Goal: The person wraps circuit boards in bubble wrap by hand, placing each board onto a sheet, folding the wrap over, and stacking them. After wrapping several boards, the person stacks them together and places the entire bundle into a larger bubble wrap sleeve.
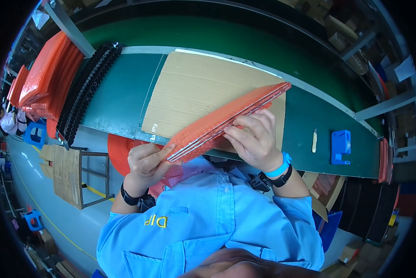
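Between my hands a flat red bubble-wrap bag [226,113] is held up at a slant, its far right corner higher in the picture. Thin pale edges run in layers along the side facing me; what they belong to I cannot make out. My left hand [147,162] is closed, pinching the near left corner between thumb and fingers. Closer to the other end, my right hand [254,139] grips the layered edge with bent fingers. Below the bag lies a brown cardboard sheet [184,88] on the green bench [120,97].
Stacked red bubble-wrap bags [45,74] stand at the left beside a black slotted rack [87,88]. On the bench at the right are a box cutter [314,141] and a blue tape dispenser [341,147]. A wood-topped stool [66,176] stands on the floor at left.
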Demonstrator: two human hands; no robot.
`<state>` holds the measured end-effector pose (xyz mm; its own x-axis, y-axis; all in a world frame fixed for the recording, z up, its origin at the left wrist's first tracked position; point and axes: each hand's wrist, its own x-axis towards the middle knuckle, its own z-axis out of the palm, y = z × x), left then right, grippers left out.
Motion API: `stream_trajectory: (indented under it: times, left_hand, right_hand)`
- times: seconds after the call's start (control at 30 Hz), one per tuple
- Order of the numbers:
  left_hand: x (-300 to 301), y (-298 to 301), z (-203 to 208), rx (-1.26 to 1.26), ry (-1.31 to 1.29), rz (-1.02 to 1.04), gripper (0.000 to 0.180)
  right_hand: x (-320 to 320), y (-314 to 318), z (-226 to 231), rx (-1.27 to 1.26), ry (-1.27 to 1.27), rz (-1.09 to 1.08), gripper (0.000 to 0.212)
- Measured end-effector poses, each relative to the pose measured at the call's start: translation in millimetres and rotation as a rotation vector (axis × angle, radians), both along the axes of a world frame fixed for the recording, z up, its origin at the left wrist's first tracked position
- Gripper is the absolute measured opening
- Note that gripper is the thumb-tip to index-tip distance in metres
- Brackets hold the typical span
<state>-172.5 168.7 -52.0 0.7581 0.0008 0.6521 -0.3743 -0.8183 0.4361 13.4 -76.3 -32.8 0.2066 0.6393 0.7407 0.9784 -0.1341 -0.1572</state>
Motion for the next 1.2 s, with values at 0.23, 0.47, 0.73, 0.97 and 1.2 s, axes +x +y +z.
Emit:
stream_trajectory:
  times: [0.23,0.47,0.73,0.97,1.2]
  left_hand:
    - [1,-4,6,-0.038,0.02,0.018,0.043]
    - [0,-2,7,0.002,0.022,0.024,0.041]
    - [0,1,2,0.002,0.017,0.018,0.042]
    - [0,2,1,-0.008,0.008,0.017,0.043]
    - [2,0,0,-0.052,0.004,0.019,0.042]
  right_hand:
    - [0,0,-11,0.022,-0.035,0.013,0.029]
    - [-12,13,-7,0.033,-0.066,-0.075,0.037]
    - [-16,11,-15,0.029,-0.078,-0.004,0.038]
    - [-18,13,-14,0.039,-0.053,-0.011,0.039]
    - [-25,20,-11,0.014,-0.042,0.013,0.037]
